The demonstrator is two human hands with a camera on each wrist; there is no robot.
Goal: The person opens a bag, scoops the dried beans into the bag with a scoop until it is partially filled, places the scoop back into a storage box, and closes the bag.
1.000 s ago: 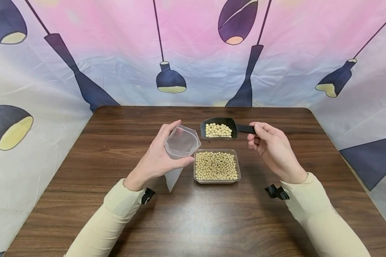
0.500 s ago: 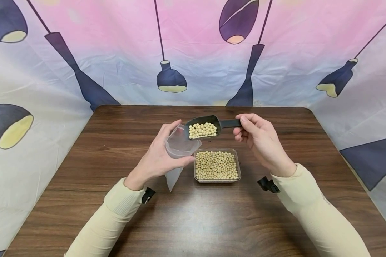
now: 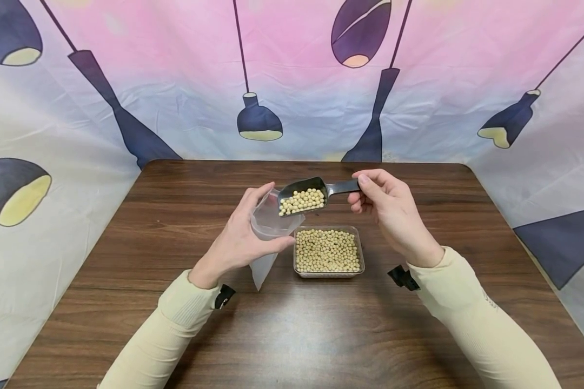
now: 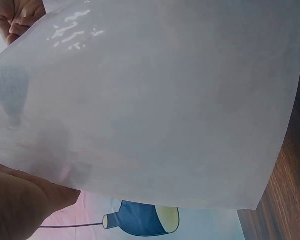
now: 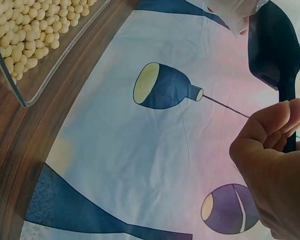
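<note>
My left hand (image 3: 238,237) grips a translucent plastic bag (image 3: 267,226) near its top, thumb and fingers spread round the mouth so it gapes. In the left wrist view the frosted bag (image 4: 165,110) fills most of the picture. My right hand (image 3: 391,210) pinches the handle of a black scoop (image 3: 342,187). The scoop carries pale round soybeans (image 3: 302,201), and its lip reaches over the bag's mouth, tilted slightly down to the left. In the right wrist view the black scoop (image 5: 275,45) shows its underside beside the bag.
A clear plastic tub (image 3: 328,274) full of the same beans stands on the dark wooden table (image 3: 292,335), below the scoop and right of the bag. Behind the table's far edge hangs a cloth backdrop (image 3: 194,108) printed with lamps.
My right hand has carried the loaded scoop leftward from above the tub to the bag's mouth. The scoop now tips and the beans have slid toward its lip. My left hand stays put.
</note>
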